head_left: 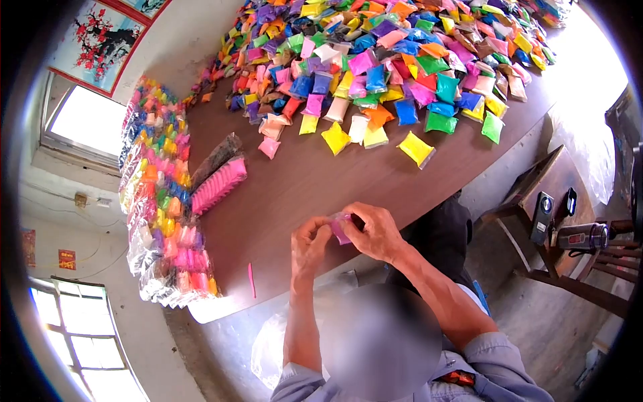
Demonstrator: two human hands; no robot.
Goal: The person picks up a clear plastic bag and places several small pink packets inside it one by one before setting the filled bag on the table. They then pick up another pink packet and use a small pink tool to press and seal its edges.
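Over the front edge of the brown table, my left hand (309, 245) and my right hand (375, 231) pinch a small purple-pink packet (340, 228) between them, one at each side. On the table to the left lies a row of pink packets (220, 185) in a clear bag, beside a bag of dark packets (216, 159). A thin pink stick (252, 280) lies near the table's front left corner. Loose yellow packets (416, 149) and a pink packet (269, 147) lie on the table beyond my hands.
A large heap of colourful packets (375, 74) covers the back of the brown table (295, 194). Bagged packets (161, 201) are stacked along its left edge. At the right, a wooden stool (559, 175) holds a dark phone-like device (541, 218) and a flask (583, 236).
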